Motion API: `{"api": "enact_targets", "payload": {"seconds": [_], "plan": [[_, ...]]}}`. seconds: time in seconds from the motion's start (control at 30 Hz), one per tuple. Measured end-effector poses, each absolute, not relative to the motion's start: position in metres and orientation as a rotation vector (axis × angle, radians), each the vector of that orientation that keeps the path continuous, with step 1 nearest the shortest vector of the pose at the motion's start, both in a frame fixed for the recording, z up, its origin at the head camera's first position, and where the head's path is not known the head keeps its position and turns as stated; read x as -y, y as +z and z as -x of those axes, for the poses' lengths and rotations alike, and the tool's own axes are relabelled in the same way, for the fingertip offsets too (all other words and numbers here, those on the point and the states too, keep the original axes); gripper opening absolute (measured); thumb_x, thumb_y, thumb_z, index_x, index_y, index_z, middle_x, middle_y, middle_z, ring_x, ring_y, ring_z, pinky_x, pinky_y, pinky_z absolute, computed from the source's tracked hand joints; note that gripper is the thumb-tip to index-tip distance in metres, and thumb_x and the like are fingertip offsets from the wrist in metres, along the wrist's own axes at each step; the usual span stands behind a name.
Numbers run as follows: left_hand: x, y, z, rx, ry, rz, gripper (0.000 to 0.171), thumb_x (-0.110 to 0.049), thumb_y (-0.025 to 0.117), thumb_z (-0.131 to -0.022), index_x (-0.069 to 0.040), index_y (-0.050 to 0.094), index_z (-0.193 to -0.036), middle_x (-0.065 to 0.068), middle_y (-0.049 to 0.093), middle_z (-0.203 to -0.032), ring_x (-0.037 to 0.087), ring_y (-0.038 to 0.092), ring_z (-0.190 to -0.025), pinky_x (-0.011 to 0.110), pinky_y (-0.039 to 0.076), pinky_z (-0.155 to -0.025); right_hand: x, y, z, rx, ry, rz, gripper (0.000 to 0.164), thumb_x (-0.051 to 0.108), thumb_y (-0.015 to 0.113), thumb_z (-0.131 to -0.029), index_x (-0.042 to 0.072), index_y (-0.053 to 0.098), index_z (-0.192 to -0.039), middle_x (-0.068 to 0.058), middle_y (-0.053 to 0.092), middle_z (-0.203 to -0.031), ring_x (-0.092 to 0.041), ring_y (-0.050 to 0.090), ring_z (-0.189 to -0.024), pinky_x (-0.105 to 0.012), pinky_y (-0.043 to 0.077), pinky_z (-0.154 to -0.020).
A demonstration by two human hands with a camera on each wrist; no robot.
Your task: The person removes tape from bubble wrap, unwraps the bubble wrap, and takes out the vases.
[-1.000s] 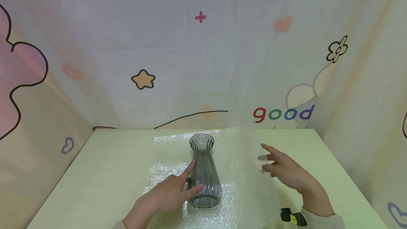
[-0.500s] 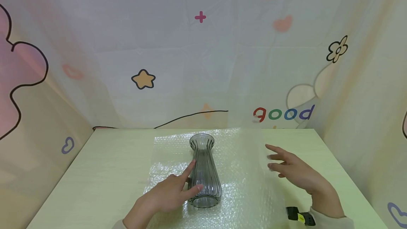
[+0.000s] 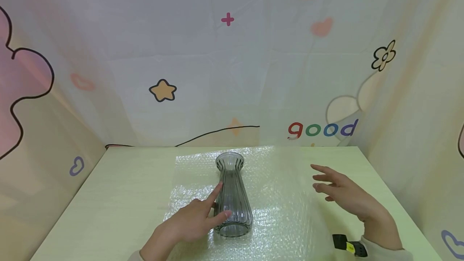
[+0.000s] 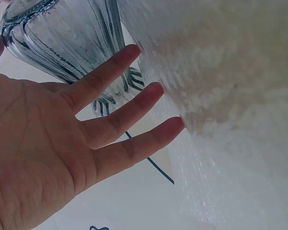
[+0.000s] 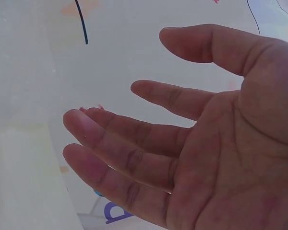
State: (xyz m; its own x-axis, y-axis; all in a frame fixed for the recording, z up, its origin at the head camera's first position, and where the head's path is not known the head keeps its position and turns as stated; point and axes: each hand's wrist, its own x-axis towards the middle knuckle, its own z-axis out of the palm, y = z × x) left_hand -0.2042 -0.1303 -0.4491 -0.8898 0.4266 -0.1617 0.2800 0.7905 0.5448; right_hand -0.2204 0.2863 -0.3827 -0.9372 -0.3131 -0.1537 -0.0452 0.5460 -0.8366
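Note:
A ribbed grey glass vase [image 3: 233, 196] lies on its side on a sheet of bubble wrap [image 3: 275, 212], its flared mouth away from me and its wide base near. My left hand [image 3: 190, 218] touches the vase's left side, the index finger along it and the thumb on the lower body. In the left wrist view the other fingers [image 4: 129, 115] are straight and spread, with their tips right at the bubble wrap. My right hand [image 3: 348, 194] is over the right part of the table, holding nothing, with loosely bent fingers spread apart.
The pale table [image 3: 119, 208] reaches back to a cloth backdrop [image 3: 203, 59] printed with hearts, a star and coloured letters. More cloth hangs along both sides. A black band [image 3: 349, 246] with a yellow mark is at my right wrist.
My right hand has moved to the right, and the bubble wrap's right part has spread farther right and settled lower. The left hand and the vase have kept their places.

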Motion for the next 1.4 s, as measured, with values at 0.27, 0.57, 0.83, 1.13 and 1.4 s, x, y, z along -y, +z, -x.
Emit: {"api": "enact_targets", "payload": {"seconds": [0.27, 0.57, 0.83, 1.13, 1.4], "plan": [[0.131, -0.449, 0.204, -2.709, 0.764, -0.551, 0.097, -0.089, 0.032, -0.091, -0.037, 0.002, -0.167, 0.009, 0.075, -0.107, 0.032, 0.065, -0.124, 0.054, 0.054, -0.098, -0.288, -0.381, 0.219, -2.507, -1.356, 0.313, 0.069, 0.031, 0.057, -0.107, 0.009, 0.025, -0.164, -0.028, 0.037, -0.161, -0.046, 0.053, -0.138, -0.039, 0.055, -0.093], [0.131, -0.448, 0.204, -2.71, 0.776, -0.559, 0.097, -0.088, 0.032, -0.092, -0.036, 0.003, -0.167, 0.011, 0.076, -0.112, 0.032, 0.064, -0.127, 0.055, 0.053, -0.1, -0.273, -0.384, 0.221, -2.495, -1.346, 0.295, 0.068, 0.031, 0.059, -0.106, 0.01, 0.028, -0.163, -0.027, 0.036, -0.162, -0.043, 0.055, -0.136, -0.046, 0.055, -0.098], [0.131, -0.448, 0.204, -2.705, 0.779, -0.558, 0.096, -0.088, 0.032, -0.092, -0.035, 0.004, -0.168, 0.016, 0.071, -0.129, 0.035, 0.062, -0.13, 0.055, 0.052, -0.101, -0.256, -0.39, 0.223, -2.505, -1.277, 0.242, 0.075, 0.034, 0.067, -0.101, 0.01, 0.031, -0.162, -0.028, 0.04, -0.158, -0.043, 0.054, -0.133, -0.059, 0.052, -0.101], [0.131, -0.447, 0.204, -2.701, 0.772, -0.562, 0.097, -0.088, 0.031, -0.092, -0.034, 0.004, -0.168, 0.013, 0.075, -0.118, 0.032, 0.065, -0.125, 0.054, 0.053, -0.1, -0.242, -0.404, 0.232, -2.515, -1.248, 0.215, 0.079, 0.036, 0.073, -0.097, 0.009, 0.035, -0.16, -0.03, 0.033, -0.161, -0.054, 0.04, -0.141, -0.063, 0.051, -0.1], [0.131, -0.447, 0.204, -2.702, 0.769, -0.549, 0.096, -0.089, 0.031, -0.092, -0.036, 0.003, -0.167, 0.014, 0.074, -0.122, 0.037, 0.06, -0.131, 0.057, 0.051, -0.102, -0.237, -0.419, 0.24, -2.552, -1.19, 0.187, 0.078, 0.037, 0.073, -0.096, 0.005, 0.039, -0.158, -0.03, 0.037, -0.16, -0.055, 0.043, -0.139, -0.065, 0.051, -0.1]]}}
